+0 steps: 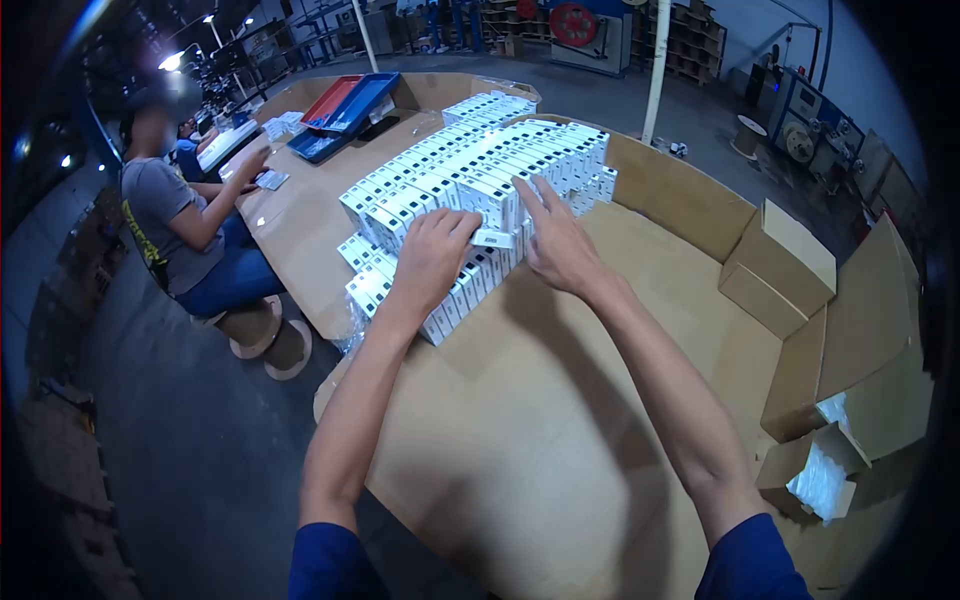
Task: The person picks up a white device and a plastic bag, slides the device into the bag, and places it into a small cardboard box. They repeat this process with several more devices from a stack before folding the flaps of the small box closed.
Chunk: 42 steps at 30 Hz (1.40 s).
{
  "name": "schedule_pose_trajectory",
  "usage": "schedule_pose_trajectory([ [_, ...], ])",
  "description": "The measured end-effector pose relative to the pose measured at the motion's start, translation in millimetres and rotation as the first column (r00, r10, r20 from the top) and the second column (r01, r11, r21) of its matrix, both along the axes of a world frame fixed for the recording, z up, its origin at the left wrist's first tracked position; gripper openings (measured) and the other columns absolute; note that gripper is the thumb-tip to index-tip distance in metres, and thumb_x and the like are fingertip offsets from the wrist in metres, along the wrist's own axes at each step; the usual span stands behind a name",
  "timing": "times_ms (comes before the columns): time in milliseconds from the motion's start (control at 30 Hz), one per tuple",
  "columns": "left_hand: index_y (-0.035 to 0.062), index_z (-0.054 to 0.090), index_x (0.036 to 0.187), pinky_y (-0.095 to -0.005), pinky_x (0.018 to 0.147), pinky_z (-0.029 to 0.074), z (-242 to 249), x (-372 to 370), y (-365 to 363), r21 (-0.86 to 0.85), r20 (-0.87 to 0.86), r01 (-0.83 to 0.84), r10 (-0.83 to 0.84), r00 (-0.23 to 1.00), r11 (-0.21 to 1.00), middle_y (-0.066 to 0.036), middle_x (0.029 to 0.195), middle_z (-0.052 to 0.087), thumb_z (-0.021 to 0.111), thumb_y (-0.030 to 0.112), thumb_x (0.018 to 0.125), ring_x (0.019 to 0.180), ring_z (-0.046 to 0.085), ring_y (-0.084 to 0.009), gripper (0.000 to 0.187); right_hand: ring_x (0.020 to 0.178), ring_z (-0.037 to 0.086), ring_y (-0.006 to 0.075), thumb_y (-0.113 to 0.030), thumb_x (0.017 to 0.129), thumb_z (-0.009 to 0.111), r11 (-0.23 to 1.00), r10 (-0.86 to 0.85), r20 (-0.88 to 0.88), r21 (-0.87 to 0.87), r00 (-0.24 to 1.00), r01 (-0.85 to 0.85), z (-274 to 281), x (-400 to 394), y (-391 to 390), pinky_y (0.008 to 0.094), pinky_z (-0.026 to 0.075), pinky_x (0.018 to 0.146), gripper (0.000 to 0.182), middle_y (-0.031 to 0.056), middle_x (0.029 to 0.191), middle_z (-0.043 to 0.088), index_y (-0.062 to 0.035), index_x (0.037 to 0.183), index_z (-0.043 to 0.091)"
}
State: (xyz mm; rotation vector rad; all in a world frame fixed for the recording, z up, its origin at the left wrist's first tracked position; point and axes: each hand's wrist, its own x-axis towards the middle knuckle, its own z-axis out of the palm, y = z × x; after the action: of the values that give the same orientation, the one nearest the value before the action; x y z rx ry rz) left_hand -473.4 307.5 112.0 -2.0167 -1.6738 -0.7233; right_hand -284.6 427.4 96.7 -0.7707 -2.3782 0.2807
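Observation:
Many small white boxes [470, 165] stand in tight rows, stacked in layers on the cardboard-covered table in front of me. My left hand [436, 258] is at the near face of the stack, its fingers curled against one small white box [493, 239] that lies at a different angle from the rows. My right hand [560, 240] is on the other side of that box, with its fingers stretched out toward the end of an upper row. Its fingertips appear to rest against the boxes there. Part of the lower layer is hidden behind my hands.
Red [332, 103] and blue trays [362, 105] lie at the table's far left. A co-worker [175, 195] sits at the left edge, hands over small items. Cardboard walls border the table; an upright carton [780, 265] and an open carton with clear plastic [820, 480] stand at right.

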Motion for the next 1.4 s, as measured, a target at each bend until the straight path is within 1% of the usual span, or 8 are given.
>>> schedule_pose_trajectory([
  [133,0.0019,0.062,0.12,-0.0463,0.1,0.05,-10.2,43.9,-34.6,0.157,0.205,0.137,-0.168,0.964,0.978,-0.018,0.122,0.063,0.072,-0.006,0.083,0.118,0.061,-0.038,0.04,0.134,0.051,0.0444,-0.004,0.09,0.057,0.904,0.135,-0.295,-0.355,0.946,-0.239,-1.4,65.5,-41.4,0.0467,0.048,0.108,0.076,0.0314,0.153,0.043,-0.009,0.161,0.033],
  [267,0.0025,0.062,0.122,-0.0499,0.103,0.049,-47.3,123.0,-77.0,0.145,0.385,0.225,-0.264,0.884,0.964,-0.019,0.124,0.059,0.07,-0.011,0.08,0.121,0.058,-0.0426,0.044,0.111,0.064,0.0203,-0.024,0.105,0.062,0.532,-0.044,-0.442,-0.77,0.896,-0.353,-19.2,142.4,-108.0,0.0333,0.059,0.083,0.063,0.0191,0.138,0.06,-0.0123,0.161,0.035],
  [400,0.004,0.065,0.116,-0.0502,0.099,0.053,-67.3,210.3,-111.1,0.136,0.362,0.379,-0.402,0.841,0.915,-0.017,0.123,0.059,0.073,-0.01,0.081,0.122,0.059,-0.0396,0.039,0.101,0.063,0.0131,-0.019,0.109,0.056,0.254,-0.332,-0.628,-0.778,0.703,-0.575,-45.6,213.1,-170.9,0.0288,0.058,0.085,0.047,0.0072,0.121,0.063,-0.0108,0.155,0.045],
  [667,0.0042,0.066,0.114,-0.0441,0.089,0.057,-3.8,341.4,-132.2,-0.029,0.524,0.773,-0.649,0.552,0.633,-0.016,0.123,0.063,0.079,-0.003,0.081,0.111,0.065,-0.0359,0.036,0.092,0.067,0.0157,-0.007,0.107,0.053,0.438,-0.492,-0.585,-0.806,0.644,-0.398,4.9,393.7,-252.0,0.0309,0.059,0.083,0.021,0.0083,0.108,0.066,-0.0011,0.124,0.065],
  [733,0.002,0.066,0.111,-0.0423,0.083,0.057,17.1,382.5,-113.8,0.009,0.479,0.793,-0.699,0.531,0.609,-0.016,0.111,0.066,0.079,0.0,0.083,0.1,0.067,-0.034,0.031,0.102,0.065,0.0202,0.0,0.102,0.054,0.853,-0.302,-0.474,-0.522,0.827,0.012,14.6,448.6,-251.7,0.0334,0.054,0.09,0.022,0.0101,0.109,0.066,-0.0019,0.117,0.071],
  [967,0.0004,0.068,0.107,-0.0468,0.082,0.056,64.4,583.3,37.1,-0.155,0.123,0.809,-0.801,0.586,0.567,-0.016,0.102,0.07,0.073,0.001,0.087,0.096,0.069,-0.0385,0.02,0.107,0.064,0.0298,-0.005,0.097,0.059,0.816,-0.568,-0.37,-0.134,0.735,0.563,87.6,606.3,-210.8,0.0371,0.049,0.096,0.027,0.0175,0.116,0.063,-0.0055,0.118,0.075],
  [1167,-0.0009,0.065,0.124,-0.047,0.095,0.057,5.3,696.7,142.1,-0.671,-0.305,0.418,-0.742,0.597,0.612,-0.023,0.111,0.072,0.076,0.016,0.09,0.108,0.07,-0.0405,0.039,0.099,0.062,0.0242,-0.013,0.101,0.06,0.817,-0.556,-0.498,-0.181,0.665,0.547,67.6,659.8,-167.7,0.0347,0.051,0.089,0.027,0.0137,0.111,0.062,-0.007,0.123,0.075],
  [1400,-0.0077,0.064,0.124,-0.047,0.101,0.054,-37.8,720.1,186.7,-0.858,-0.022,0.36,-0.726,0.687,0.366,-0.026,0.116,0.072,0.077,0.029,0.092,0.112,0.07,-0.0406,0.05,0.098,0.063,0.0226,-0.013,0.1,0.061,0.879,-0.466,-0.586,-0.217,0.663,0.425,40.3,685.0,-160.2,0.033,0.052,0.084,0.029,0.0143,0.112,0.064,-0.0075,0.126,0.074],
])
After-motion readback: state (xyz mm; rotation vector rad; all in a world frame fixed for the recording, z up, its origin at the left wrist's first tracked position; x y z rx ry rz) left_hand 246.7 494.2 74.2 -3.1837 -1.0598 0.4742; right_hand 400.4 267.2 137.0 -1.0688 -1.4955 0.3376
